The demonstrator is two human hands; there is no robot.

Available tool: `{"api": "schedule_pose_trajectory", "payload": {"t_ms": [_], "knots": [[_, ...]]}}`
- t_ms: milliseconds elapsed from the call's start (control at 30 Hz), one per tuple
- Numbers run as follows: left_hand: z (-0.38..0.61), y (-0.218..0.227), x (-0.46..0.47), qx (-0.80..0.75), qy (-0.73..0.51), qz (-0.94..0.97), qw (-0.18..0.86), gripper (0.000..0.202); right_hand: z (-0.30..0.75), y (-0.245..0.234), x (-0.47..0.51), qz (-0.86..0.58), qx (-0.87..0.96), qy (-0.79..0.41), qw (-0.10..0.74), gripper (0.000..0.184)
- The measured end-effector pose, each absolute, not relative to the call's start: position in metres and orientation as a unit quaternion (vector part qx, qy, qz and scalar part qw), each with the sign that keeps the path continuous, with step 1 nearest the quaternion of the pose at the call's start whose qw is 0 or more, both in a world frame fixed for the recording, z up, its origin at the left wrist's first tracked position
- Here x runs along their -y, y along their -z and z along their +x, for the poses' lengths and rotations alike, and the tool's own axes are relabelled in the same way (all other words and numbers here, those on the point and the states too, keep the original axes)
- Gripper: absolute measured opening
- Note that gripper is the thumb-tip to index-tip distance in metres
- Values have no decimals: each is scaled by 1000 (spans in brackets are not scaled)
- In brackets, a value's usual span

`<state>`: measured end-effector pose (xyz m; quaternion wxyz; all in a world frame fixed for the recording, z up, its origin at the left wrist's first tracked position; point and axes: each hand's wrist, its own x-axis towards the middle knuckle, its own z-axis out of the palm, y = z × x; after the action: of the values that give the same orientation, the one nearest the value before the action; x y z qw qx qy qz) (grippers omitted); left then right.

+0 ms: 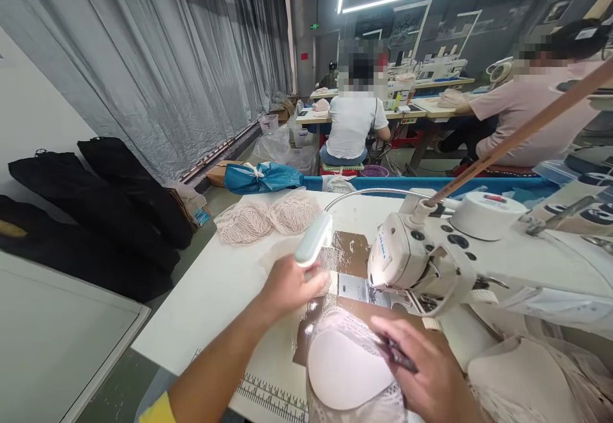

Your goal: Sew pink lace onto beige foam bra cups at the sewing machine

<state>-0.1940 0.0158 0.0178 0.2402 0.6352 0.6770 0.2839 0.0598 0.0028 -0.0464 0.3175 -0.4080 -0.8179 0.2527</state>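
Our right grip (426, 369) curled round dark tool (403, 357); pale cup (349, 372) our side of sewing machine (395, 253). Left grip (286, 287) half-curled, left of machine; lamp (313, 241) blocks, can't tell hold. Lace cups (246, 223) farther left.

Big silvery-grey curtain (191, 59) hanging down the left side, plus some black bundles (90, 212) slumped near the white wall. There's a blue bundle (261, 178) tied with something white, and a person in a white shirt (353, 126) sitting back-to-camera at a worktop (313, 118), purple basket (375, 171) just beside them. Someone in pink (527, 116) sits further right, tube lights (376, 3) glowing overhead.
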Motion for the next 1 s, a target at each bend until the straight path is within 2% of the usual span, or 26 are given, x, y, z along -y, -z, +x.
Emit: {"api": "schedule_pose_trajectory", "payload": {"t_ms": [100,167,300,400,467,533,633,800,867,1000], "knots": [[-209,-16,-43,-722,-277,580,257,41,52,40,0,-209,928,-188,245,41],[-216,-9,-56,-726,-270,566,281,46,49,33,-1,-167,950,-198,174,35],[-225,10,-55,-701,-272,549,365,35,67,21,-8,-271,933,-228,61,25],[-226,20,-40,-646,-283,538,462,33,86,15,-13,-359,891,-277,15,18],[-223,23,-32,-600,-290,530,525,34,91,13,-15,-377,859,-346,39,14],[-219,23,-26,-559,-295,523,572,33,89,13,-18,-402,814,-404,108,16],[-212,19,-22,-520,-300,521,606,32,76,20,-23,-462,740,-455,182,34],[-203,16,-17,-467,-305,518,649,35,51,34,-32,-473,695,-493,222,58],[-202,16,-17,-447,-310,508,668,36,42,33,-31,-436,699,-525,215,56],[-202,19,-18,-441,-312,513,667,32,32,29,-25,-401,685,-568,218,39]]}}
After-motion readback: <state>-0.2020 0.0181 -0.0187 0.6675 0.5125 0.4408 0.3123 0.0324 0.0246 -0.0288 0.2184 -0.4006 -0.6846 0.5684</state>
